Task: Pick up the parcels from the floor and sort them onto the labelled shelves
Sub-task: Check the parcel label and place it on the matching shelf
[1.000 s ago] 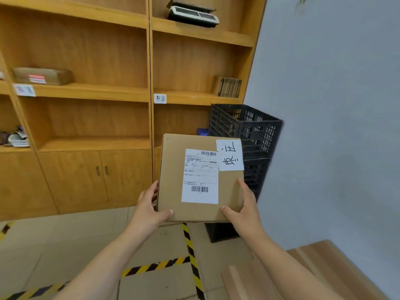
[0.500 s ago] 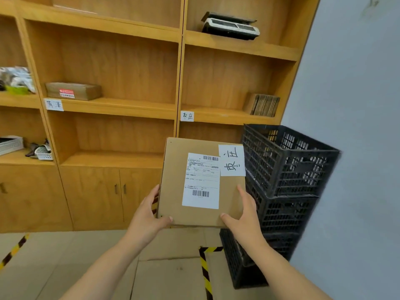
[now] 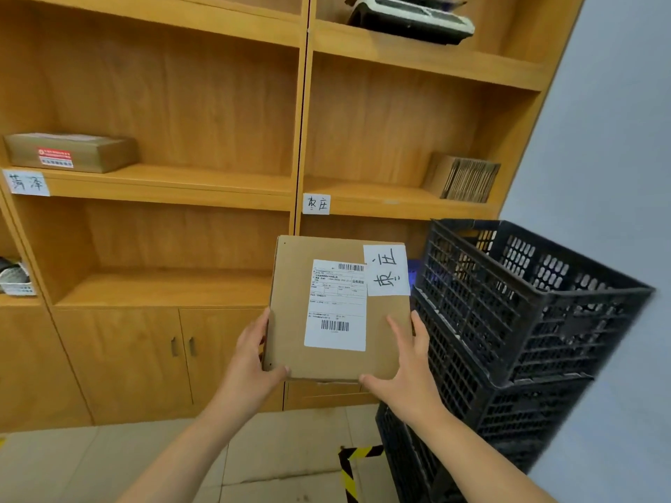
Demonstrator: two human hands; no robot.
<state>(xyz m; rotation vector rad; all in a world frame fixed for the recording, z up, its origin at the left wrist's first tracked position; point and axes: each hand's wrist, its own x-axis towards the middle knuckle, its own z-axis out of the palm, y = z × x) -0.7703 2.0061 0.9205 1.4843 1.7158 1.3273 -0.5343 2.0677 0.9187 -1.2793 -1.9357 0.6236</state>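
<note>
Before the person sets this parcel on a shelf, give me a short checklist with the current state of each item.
1. Parcel held by both hands: ok, left hand at its left edge, right hand at its lower right corner.
2. Handwritten tag on the parcel readable: ok.
3. Tag matches the shelf label just above: looks similar, cannot tell for certain.
4. Room on that shelf: ok, only a stack of flat cardboard at its right end.
5. Path upward clear: ok, the black crate stands to the right, apart from the parcel.
</note>
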